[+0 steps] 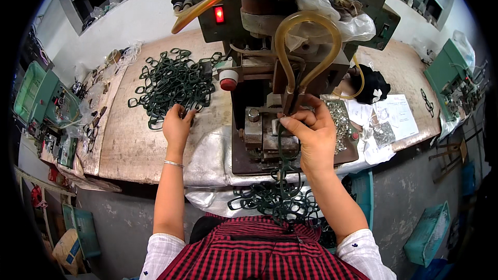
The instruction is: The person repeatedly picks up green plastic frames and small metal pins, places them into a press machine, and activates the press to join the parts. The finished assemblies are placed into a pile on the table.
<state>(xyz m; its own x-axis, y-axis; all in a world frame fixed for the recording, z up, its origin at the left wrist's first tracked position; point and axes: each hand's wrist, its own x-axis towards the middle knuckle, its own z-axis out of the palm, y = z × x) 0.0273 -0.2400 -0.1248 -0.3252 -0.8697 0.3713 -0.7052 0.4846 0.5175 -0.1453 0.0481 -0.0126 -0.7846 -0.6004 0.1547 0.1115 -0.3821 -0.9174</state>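
At the front of a green bench press (267,140), my right hand (316,137) pinches a dark green eyeglass frame (281,148) by the metal tooling. Part of that frame is hidden by my fingers. My left hand (176,127) reaches to the near edge of a big heap of dark green eyeglass frames (174,80) on the table. Its fingers are curled and pressed together there; what lies between them is hidden. More dark green frames (275,199) lie in a tangle below the press, just in front of my apron.
A red button (227,81) sticks out at the press's left, and a yellow hose (308,18) loops above my right hand. Small metal parts (340,124) fill a tray at its right. Papers (397,116) and a black cloth item (371,84) lie beyond. Teal crates (428,233) stand on the floor.
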